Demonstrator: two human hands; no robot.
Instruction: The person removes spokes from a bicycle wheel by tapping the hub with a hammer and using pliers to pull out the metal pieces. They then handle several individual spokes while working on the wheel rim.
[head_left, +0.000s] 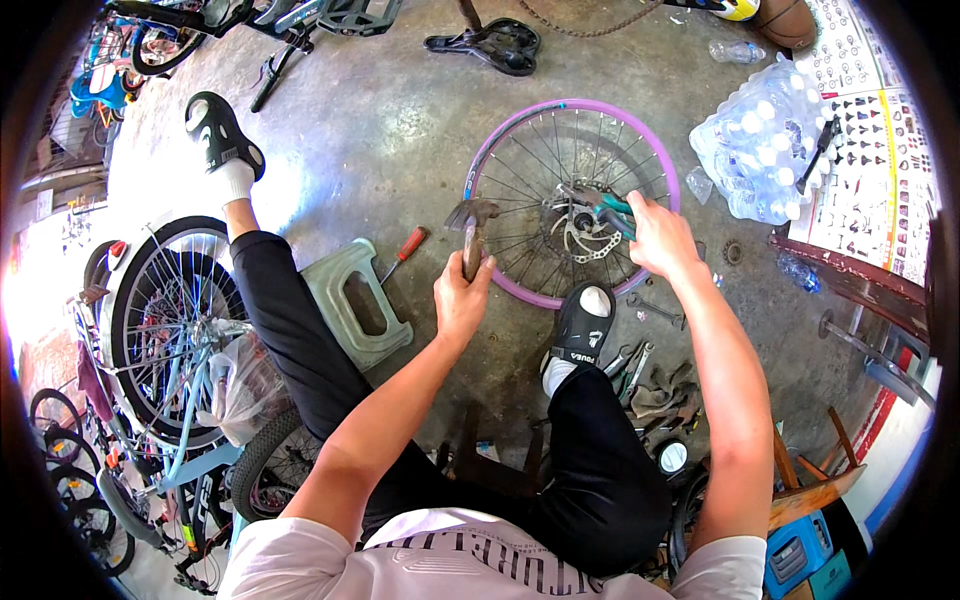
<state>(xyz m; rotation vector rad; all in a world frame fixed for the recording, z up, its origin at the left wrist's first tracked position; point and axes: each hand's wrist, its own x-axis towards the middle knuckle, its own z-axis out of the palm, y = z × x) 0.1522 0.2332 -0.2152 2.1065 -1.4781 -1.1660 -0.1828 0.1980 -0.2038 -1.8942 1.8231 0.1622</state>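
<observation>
A bicycle wheel (655, 140) with a purple rim lies flat on the floor, a brake disc (590, 242) at its hub. My left hand (462, 303) is closed around the wooden handle of a hammer (472, 232), whose metal head is over the wheel's left edge. In my right hand (658, 236) is a pair of pliers (610, 208) with green handles. Their jaws reach over the hub beside the disc; whether they grip anything there is too small to tell. My right shoe (582, 325) is at the rim's near edge.
A grey-green plastic stool (388, 345) and a red-handled screwdriver (410, 243) are left of the wheel. Wrenches (638, 368) and gloves (660, 398) lie by my right leg. Wrapped bottles (760, 140) stand at right, a saddle (505, 47) lies at the far side, bicycles (170, 330) crowd the left.
</observation>
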